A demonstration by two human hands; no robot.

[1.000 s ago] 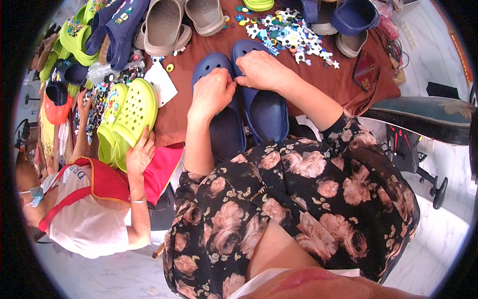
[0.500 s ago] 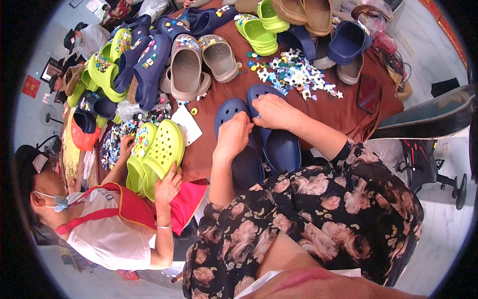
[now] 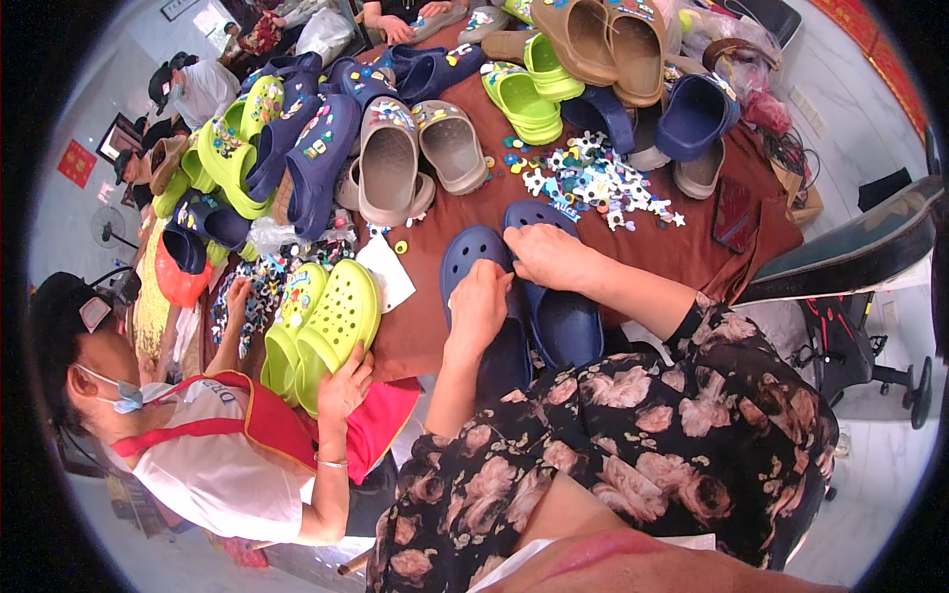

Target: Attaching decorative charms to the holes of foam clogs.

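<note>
1. Here's the grip: the left hand (image 3: 478,306) is curled over the left navy clog (image 3: 506,341), thumb and forefinger drawn together, and the right hand (image 3: 552,259) bends over the right navy clog (image 3: 571,321), knuckles up. Whether either pinches something small or grasps the clog itself, I can't tell; the fingertips are hidden.
2. The two clogs sit side by side at the near side of the table, toes pointing away, heels right up by the floral top (image 3: 682,400). Very tight on that side!
3. Room opens leftward: a bare stretch of brown cloth (image 3: 425,287) runs from the left clog to a white paper (image 3: 386,272). More bare cloth lies right of the right forearm, out to the dark red pouch (image 3: 733,215).
4. Straight ahead it's blocked: a charm pile (image 3: 598,183), mostly white, spreads just beyond the right clog's toe.
5. Behind that, a wall of footwear: taupe clogs (image 3: 388,163) ahead on the left, lime clogs (image 3: 519,104) in the middle, brown clogs (image 3: 633,49) stacked farther right.
6. At the left elbow side, a co-worker in a red apron (image 3: 282,425) steadies another lime pair (image 3: 341,311), filling that flank.
7. Off right, a padded chair (image 3: 840,242) stands near the table corner.
</note>
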